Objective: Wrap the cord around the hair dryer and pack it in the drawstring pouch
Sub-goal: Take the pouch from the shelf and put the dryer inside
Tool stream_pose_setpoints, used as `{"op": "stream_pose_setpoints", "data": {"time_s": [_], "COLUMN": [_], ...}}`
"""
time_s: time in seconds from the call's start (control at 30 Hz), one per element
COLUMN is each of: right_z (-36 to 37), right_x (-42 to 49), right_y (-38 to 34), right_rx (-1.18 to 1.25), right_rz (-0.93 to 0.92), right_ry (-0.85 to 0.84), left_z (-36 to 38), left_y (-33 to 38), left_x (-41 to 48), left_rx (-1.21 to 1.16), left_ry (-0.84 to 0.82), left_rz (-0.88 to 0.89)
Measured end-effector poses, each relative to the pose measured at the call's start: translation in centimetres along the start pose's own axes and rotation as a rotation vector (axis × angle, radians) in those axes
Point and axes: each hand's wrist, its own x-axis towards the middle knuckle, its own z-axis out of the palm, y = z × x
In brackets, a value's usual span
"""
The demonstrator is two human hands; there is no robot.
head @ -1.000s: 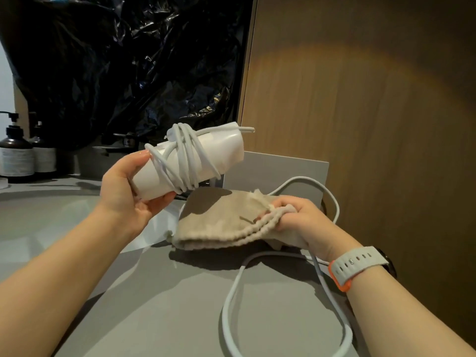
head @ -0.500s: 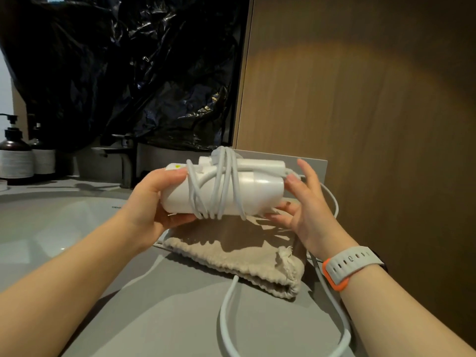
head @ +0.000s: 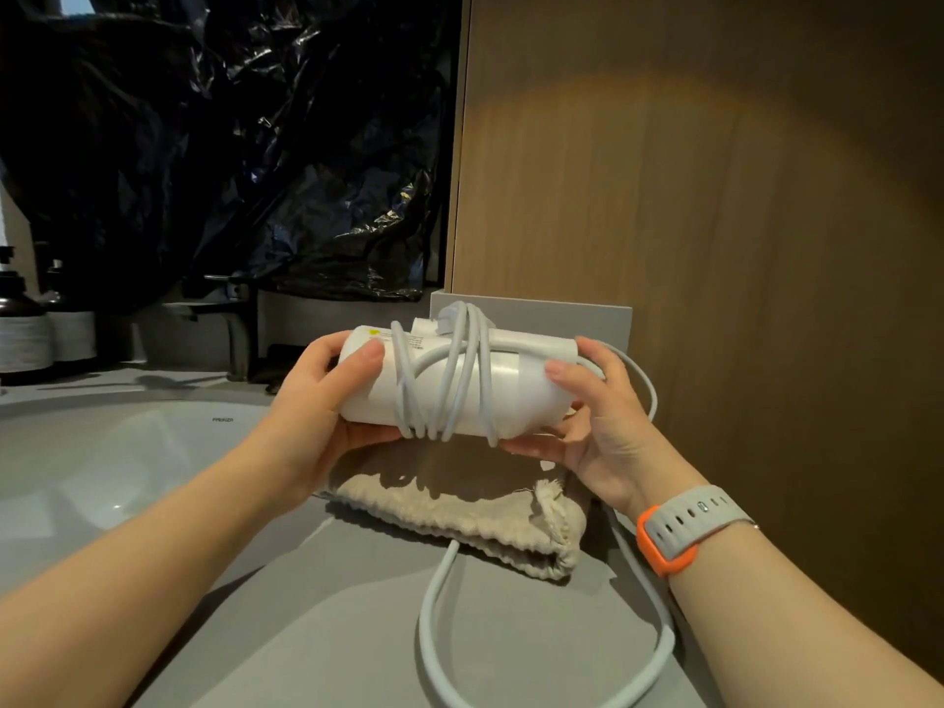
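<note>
Along the left edge of the grey countertop (head: pixel 332 646), two dark pump bottles (head: pixel 30 329) stand behind a smooth, glossy white basin (head: pixel 102 462), with crinkled black plastic sheeting (head: pixel 230 145) hanging above.

The left hand (head: pixel 327 401) grips the left end of the hair dryer (head: pixel 526 396), thumb on top and fingers curled underneath. A second ago this hand alone held the dryer tilted up. Now it lies level, in the air just above the drawstring pouch (head: pixel 459 508).

The dryer is a smooth, white, rounded plastic barrel. Several turns of thick, rubbery white cord (head: pixel 484 380) cross around its middle. The pouch is coarse beige fabric, lying limp and flat on the counter with its gathered mouth towards the right.

The right hand (head: pixel 597 421), with a grey and orange watch (head: pixel 684 523) at its wrist, has let go of the pouch mouth. It now clasps the dryer's right end, thumb over and fingers under. A long loop of cord is still slack on the counter near its right edge, beside the wood-grain panel (head: pixel 715 247). Wrapping therefore looks unfinished, and packing probably has to wait.
</note>
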Motion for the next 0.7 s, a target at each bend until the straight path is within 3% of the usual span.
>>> {"op": "stream_pose_setpoints", "data": {"time_s": [0.17, 0.3, 0.4, 0.5, 0.63, 0.7], "right_z": [-1.6, -2.4, -2.7, -2.9, -3.1, -3.2], "right_x": [-0.8, -1.4, -1.3, -1.2, -1.1, -1.1], "right_y": [-0.1, -0.1, 0.2, 0.2, 0.0, -0.2], "right_rx": [0.091, 0.091, 0.049, 0.024, 0.051, 0.074], "right_rz": [0.072, 0.040, 0.011, -0.021, -0.074, -0.101], "right_ry": [0.130, 0.189, 0.263, 0.318, 0.363, 0.371], "left_z": [0.5, -0.7, -1.1, -0.7, -1.1, -2.0], "left_y": [0.2, -0.4, -1.2, -1.7, -0.7, 0.9], "left_x": [-0.5, 0.3, 1.0, 0.8, 0.6, 0.1], "left_rx": [0.132, 0.575, 0.824, 0.942, 0.832, 0.636], "left_ry": [-0.074, 0.161, 0.297, 0.224, 0.206, -0.005], "left_rz": [0.095, 0.301, 0.148, -0.004, -0.015, -0.137]}}
